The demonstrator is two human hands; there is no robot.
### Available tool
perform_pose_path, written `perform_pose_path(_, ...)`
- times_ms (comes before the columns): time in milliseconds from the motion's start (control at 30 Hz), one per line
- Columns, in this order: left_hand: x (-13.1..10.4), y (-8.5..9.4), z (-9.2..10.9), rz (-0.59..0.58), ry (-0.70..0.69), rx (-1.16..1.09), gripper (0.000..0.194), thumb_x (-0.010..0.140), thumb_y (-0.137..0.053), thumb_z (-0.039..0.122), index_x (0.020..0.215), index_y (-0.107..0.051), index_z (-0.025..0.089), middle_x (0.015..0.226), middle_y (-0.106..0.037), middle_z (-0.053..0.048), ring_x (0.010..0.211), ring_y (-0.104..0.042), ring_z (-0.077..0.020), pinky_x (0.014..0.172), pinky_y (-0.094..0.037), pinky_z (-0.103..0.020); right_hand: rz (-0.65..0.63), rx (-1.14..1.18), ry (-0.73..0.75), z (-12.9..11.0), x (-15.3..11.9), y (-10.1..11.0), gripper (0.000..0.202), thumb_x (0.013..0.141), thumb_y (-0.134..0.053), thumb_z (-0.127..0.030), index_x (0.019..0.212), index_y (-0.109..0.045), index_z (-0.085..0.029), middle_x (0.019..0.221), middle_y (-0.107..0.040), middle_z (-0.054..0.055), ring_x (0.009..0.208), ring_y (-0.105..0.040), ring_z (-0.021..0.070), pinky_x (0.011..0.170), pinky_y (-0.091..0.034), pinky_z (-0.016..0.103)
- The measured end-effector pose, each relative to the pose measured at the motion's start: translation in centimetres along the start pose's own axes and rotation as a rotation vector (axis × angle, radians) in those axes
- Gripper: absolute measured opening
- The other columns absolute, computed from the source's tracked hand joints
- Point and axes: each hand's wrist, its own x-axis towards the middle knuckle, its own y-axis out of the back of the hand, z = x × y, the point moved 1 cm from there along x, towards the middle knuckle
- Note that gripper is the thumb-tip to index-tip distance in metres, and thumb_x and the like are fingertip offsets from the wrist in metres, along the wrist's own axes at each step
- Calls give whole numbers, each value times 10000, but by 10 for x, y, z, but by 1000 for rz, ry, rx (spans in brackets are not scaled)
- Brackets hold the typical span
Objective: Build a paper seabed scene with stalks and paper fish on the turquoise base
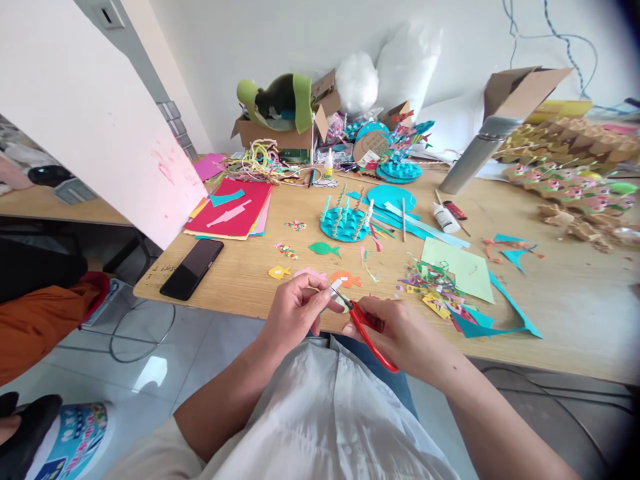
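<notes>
While the left hand (295,305) pinches a small white strip (337,287) over the front edge of the table (245,267), the right hand (397,323) is closed around the handles of the red scissors (362,327), with the blade tips at the strip; whether the blades are parted cannot be told. Just beyond the hands, the orange fish (354,279), partly hidden pink fish (309,273) and yellow fish (279,272) lie flat, with the green fish (324,249) behind them. Paper scraps (436,305) lie to the right of the scissors.
</notes>
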Motion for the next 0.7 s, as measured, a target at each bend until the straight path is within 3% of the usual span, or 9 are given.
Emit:
perform_pose_path(333,-1,-1,4,4,8,29,296,817,-639,442,797,-545,162,720,-741,-57,321,-436,-45,351,-343,-184,-40,53,-62,2,1,-1,472,871,-507,-595,655,-533,-177,510,-491,-31,478,-337,84,454,-259,215)
perform_pose_path(700,-2,-1,4,4,11,39,303,813,-643,450,813,-543,164,722,-742,-59,322,-435,-46,351,-350,-184,-20,71,-21,3,-1,-1,422,882,-548,-498,613,-468,-183,505,-435,-48,490,-271,75,441,-240,209)
